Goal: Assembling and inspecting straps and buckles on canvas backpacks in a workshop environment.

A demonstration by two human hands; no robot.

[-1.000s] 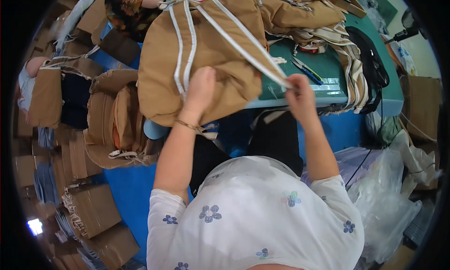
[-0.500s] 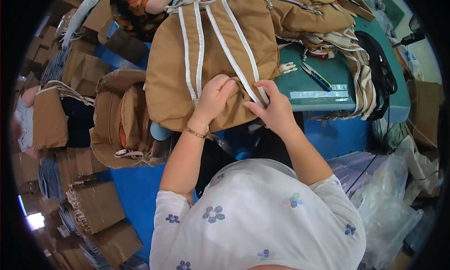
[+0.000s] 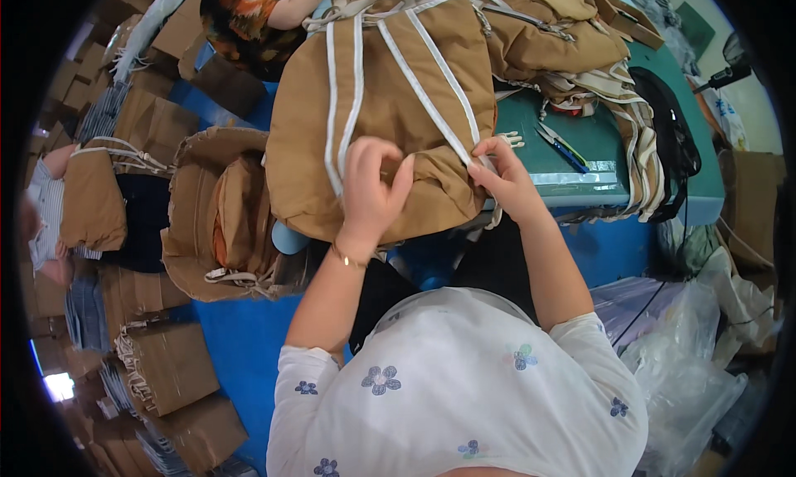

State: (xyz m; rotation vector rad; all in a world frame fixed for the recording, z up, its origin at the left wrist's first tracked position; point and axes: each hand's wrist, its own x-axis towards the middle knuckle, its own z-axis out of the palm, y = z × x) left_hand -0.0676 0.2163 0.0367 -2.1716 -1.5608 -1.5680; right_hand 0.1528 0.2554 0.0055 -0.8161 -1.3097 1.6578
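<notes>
A large brown fabric bag (image 3: 398, 104) with white trim strips lies across the near edge of the green table, its lower part wrinkled. My right hand (image 3: 510, 183) pinches the bag by the lower end of a white strip at its right side. Over the lower middle of the bag is my left hand (image 3: 369, 191), fingers bent and thumb apart, with nothing visible between them. Scissors and a small blue-handled tool (image 3: 565, 150) lie on the table (image 3: 572, 187) to the right, near a white buckle (image 3: 510, 140).
More brown bags (image 3: 547, 21) with cream straps are piled at the far right, beside a black bag (image 3: 663, 137). An open carton (image 3: 186, 220) holding a brown bag stands at left. Two other people work at left and far left. Clear plastic sheeting (image 3: 680, 353) lies at lower right.
My left hand has come off the fabric it was pinching and lifted slightly. The right hand has shifted a little right along the bag's edge, and the bag's lower part has spread out.
</notes>
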